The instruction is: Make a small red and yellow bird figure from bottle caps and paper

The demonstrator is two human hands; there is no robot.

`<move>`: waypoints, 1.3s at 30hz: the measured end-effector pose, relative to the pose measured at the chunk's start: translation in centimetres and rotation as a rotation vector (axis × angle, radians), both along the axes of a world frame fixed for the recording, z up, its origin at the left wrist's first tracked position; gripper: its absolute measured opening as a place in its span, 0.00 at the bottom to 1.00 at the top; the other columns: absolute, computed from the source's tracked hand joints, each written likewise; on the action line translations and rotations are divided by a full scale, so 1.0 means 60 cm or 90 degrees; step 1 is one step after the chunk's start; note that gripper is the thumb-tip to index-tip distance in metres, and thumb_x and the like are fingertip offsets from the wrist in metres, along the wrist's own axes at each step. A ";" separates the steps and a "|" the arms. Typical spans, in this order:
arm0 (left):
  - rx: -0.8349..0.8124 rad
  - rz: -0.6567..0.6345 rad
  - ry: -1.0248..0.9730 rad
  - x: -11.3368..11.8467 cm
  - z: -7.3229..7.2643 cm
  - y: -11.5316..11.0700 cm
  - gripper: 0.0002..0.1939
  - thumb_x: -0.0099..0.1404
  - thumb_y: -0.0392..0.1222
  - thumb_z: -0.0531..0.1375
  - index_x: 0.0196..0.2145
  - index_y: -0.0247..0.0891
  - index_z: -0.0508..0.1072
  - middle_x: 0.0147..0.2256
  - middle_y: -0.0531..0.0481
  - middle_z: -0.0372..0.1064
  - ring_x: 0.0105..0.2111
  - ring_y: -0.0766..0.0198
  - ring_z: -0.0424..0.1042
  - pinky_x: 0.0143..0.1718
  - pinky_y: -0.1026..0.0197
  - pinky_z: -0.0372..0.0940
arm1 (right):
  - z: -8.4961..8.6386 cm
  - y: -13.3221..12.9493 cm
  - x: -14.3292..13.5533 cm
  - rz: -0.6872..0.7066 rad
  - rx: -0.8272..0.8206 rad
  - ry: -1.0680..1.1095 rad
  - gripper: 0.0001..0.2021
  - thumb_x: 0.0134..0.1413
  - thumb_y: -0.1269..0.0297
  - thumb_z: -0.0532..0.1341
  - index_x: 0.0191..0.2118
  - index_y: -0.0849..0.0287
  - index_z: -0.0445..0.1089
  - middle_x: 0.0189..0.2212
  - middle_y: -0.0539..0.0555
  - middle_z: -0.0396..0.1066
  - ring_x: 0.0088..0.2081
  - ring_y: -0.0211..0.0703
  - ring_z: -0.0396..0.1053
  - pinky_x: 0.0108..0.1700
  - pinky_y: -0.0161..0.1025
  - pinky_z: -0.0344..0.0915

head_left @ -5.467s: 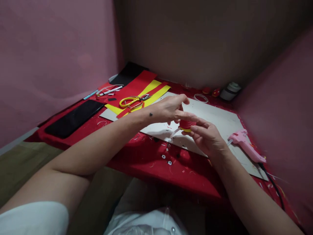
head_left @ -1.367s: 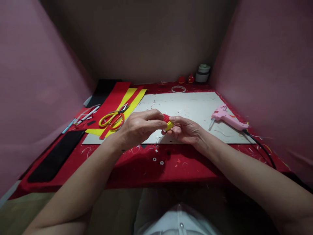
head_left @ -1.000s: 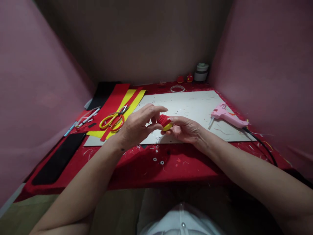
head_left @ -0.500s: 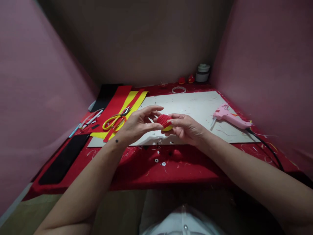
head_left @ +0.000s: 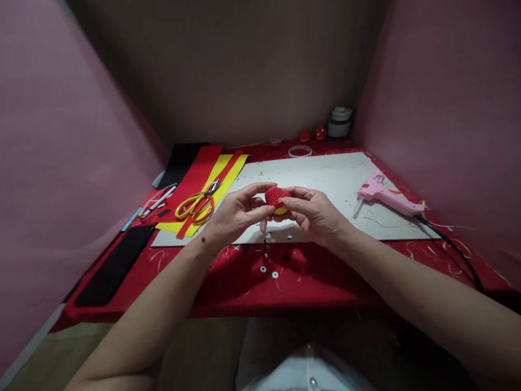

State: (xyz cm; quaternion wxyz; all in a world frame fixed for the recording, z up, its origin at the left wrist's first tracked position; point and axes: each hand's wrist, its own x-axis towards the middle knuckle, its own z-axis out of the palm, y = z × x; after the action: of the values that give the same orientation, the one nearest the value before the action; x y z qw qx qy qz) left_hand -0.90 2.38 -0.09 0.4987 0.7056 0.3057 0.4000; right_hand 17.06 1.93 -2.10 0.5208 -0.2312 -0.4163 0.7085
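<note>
Between my hands, above the front edge of a white board, is a small round red and yellow ball with a ridged red upper part. My left hand grips it from the left with thumb and fingertips. On the other side my right hand pinches it, thumb in front and fingers behind and below. Below them on the red cloth lie small white pieces with dark centres, one a paper eye-like disc. The underside of the ball is partly hidden by fingers.
Yellow-handled scissors lie on red and yellow sheets at left, near pens and a black strip. A pink glue gun with a black cord rests at right. Behind are a tape ring, two red figures and a jar.
My left fingers have closed in on the ball's upper left side, and the ball has turned slightly. The whole view has shifted a little.
</note>
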 end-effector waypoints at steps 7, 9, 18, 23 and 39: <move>-0.016 0.003 -0.038 0.005 -0.006 0.001 0.23 0.57 0.39 0.68 0.51 0.38 0.70 0.32 0.50 0.75 0.26 0.65 0.75 0.24 0.64 0.73 | -0.001 -0.001 -0.001 -0.016 -0.001 -0.009 0.12 0.41 0.65 0.72 0.34 0.62 0.74 0.29 0.52 0.75 0.31 0.41 0.74 0.39 0.42 0.71; -0.034 0.020 -0.062 0.007 -0.007 0.000 0.22 0.56 0.38 0.68 0.49 0.38 0.72 0.33 0.51 0.75 0.25 0.67 0.74 0.24 0.63 0.73 | -0.002 -0.001 0.000 -0.018 0.010 -0.021 0.13 0.40 0.64 0.72 0.34 0.61 0.74 0.29 0.52 0.75 0.31 0.40 0.74 0.39 0.43 0.71; -0.137 0.019 -0.123 0.008 -0.009 0.003 0.21 0.52 0.34 0.70 0.45 0.39 0.74 0.33 0.51 0.74 0.26 0.67 0.73 0.23 0.66 0.72 | -0.012 0.001 0.003 -0.021 0.057 -0.067 0.16 0.41 0.62 0.73 0.38 0.59 0.75 0.32 0.52 0.77 0.31 0.39 0.74 0.40 0.42 0.70; -0.108 0.031 -0.124 0.008 -0.003 0.000 0.21 0.53 0.34 0.70 0.45 0.38 0.75 0.31 0.51 0.74 0.24 0.69 0.72 0.22 0.66 0.71 | -0.001 -0.002 0.004 0.014 0.065 -0.048 0.15 0.42 0.63 0.72 0.39 0.59 0.77 0.31 0.52 0.77 0.31 0.39 0.73 0.41 0.42 0.70; -0.079 0.063 -0.081 0.012 0.007 -0.009 0.21 0.55 0.37 0.69 0.46 0.36 0.72 0.32 0.50 0.73 0.30 0.65 0.73 0.24 0.66 0.70 | 0.005 -0.004 0.000 0.010 0.050 0.025 0.08 0.46 0.65 0.69 0.35 0.60 0.79 0.28 0.53 0.78 0.29 0.39 0.74 0.37 0.41 0.73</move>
State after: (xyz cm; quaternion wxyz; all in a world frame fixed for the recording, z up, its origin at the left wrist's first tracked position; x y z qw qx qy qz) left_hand -0.18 1.81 0.35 0.5396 0.6304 0.3323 0.4484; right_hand 17.08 1.71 -1.81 0.5318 -0.1930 -0.4353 0.7003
